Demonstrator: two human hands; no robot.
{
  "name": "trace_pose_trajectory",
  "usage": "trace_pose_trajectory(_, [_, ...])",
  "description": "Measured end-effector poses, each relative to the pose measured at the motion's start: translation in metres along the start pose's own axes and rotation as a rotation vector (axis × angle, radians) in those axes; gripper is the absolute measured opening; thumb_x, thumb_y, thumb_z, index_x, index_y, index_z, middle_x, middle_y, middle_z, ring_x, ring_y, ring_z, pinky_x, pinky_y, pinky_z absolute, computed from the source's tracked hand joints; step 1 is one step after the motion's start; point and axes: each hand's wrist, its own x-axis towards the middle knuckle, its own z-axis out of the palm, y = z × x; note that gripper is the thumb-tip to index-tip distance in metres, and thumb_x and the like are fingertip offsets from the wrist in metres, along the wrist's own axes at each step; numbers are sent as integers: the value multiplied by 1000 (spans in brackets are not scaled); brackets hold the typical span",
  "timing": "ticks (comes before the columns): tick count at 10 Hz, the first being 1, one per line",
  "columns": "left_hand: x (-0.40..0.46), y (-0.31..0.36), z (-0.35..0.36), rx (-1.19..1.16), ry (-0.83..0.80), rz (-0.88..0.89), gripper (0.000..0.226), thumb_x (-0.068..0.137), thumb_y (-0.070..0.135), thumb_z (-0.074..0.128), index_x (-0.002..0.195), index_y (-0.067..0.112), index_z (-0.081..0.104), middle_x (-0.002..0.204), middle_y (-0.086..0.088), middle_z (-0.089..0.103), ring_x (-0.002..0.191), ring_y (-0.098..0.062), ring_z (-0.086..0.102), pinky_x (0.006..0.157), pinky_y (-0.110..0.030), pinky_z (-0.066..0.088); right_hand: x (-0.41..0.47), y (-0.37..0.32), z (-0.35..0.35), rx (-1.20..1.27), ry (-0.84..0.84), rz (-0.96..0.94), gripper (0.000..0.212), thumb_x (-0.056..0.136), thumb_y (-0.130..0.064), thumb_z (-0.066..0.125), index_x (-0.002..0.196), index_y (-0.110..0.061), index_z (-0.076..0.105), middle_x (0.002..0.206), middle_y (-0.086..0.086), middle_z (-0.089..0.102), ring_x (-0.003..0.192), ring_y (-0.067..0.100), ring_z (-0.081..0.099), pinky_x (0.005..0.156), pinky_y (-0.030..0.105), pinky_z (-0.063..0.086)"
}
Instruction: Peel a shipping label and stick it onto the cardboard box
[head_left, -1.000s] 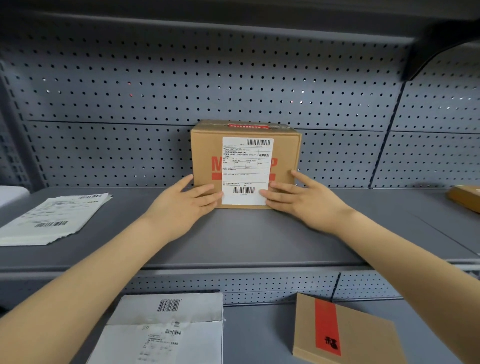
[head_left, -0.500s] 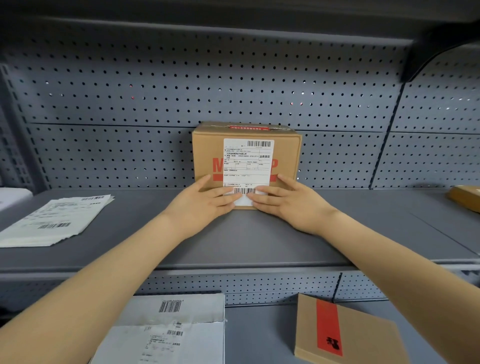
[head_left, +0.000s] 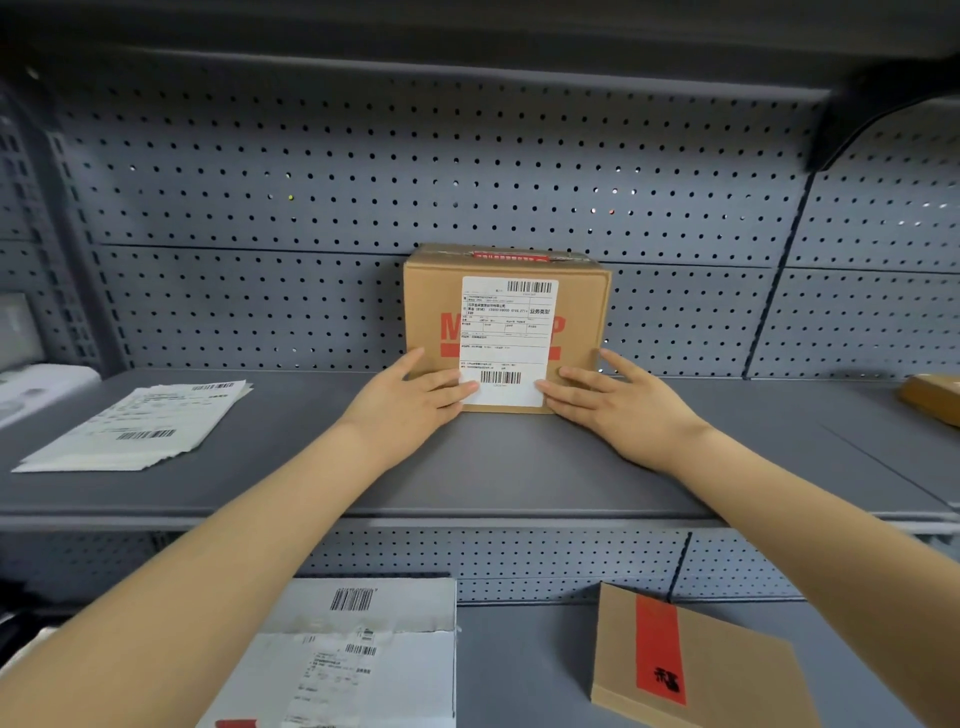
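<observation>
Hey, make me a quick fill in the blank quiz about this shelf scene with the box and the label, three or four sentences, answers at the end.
1. The shipping label is stuck on the ____ face of the cardboard box.
2. The left hand and right hand press flat beside the label's ____ corners.
3. The printing on the box that the label partly covers is ____ in colour.
4. The stack of spare labels lies on the shelf to the ____ of the box.

Answers: front; bottom; red; left
</observation>
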Motion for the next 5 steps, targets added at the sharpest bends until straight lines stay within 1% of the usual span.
trace_pose_trajectory(1, [-1, 4, -10, -18, -16, -16, 64, 98, 17, 38, 151, 23, 4, 159, 7, -15, 147, -13, -7, 115, -49, -3, -1, -2, -10, 59, -95, 5, 58, 96, -15, 25, 149, -27, 6, 159, -14, -4, 147, 15, 3, 116, 46, 0])
trace_pose_trajectory(2, [-4, 9, -23, -121, -6, -43, 63, 96, 12, 39, 151, 22, 9, 161, 6, -7, 147, -13, -2, 115, -50, -3, -3, -2, -14, 109, -76, 3, 59, 96, -12, 25, 149, -27, 5, 159, -13, -4, 147, 16, 1, 117, 45, 0])
trace_pose_trajectory(3, [-8, 12, -34, -285, 26, -81, 63, 93, 7, 38, 150, 22, 16, 161, 6, 2, 147, -12, 2, 115, -50, -4, -5, -1, -22, 189, -68, 9, 65, 91, -7, 32, 148, -28, 12, 160, -11, 2, 147, 16, 4, 118, 42, 1])
trace_pose_trajectory(4, [-9, 13, -35, -406, 74, -109, 62, 91, 6, 39, 148, 24, 23, 161, 5, 10, 147, -12, 7, 116, -47, -3, -8, 2, -30, 312, -30, 46, 64, 85, -4, 39, 144, -27, 31, 158, -8, 15, 145, 16, 14, 118, 37, 11])
trace_pose_trajectory(5, [-12, 12, -33, -552, 100, -154, 53, 95, 12, 39, 145, 24, 31, 159, 5, 20, 145, -14, 17, 117, -44, 1, -18, 18, -45, 347, -25, 238, 51, 87, -7, 39, 133, -29, 45, 148, -8, 40, 130, 22, 42, 96, 35, 43])
